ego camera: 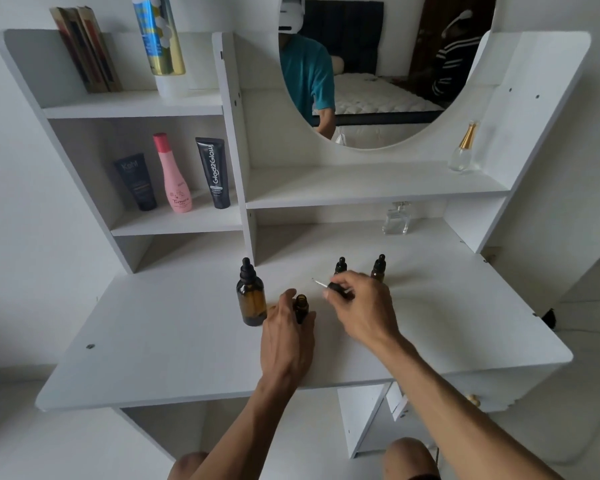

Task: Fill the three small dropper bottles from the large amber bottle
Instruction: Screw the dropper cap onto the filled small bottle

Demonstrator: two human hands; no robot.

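Glass pipette (321, 283) points up-left, pinched by right fingers (329, 292); left fingers (284, 303) grip upright open bottle (301, 308).

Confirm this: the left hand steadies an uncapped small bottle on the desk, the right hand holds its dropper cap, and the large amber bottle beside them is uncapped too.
One detail is wrong. In the head view the large amber bottle has its black dropper cap on. The rest holds: the left hand steadies the uncapped small bottle on the desk, and the right hand holds its dropper cap.
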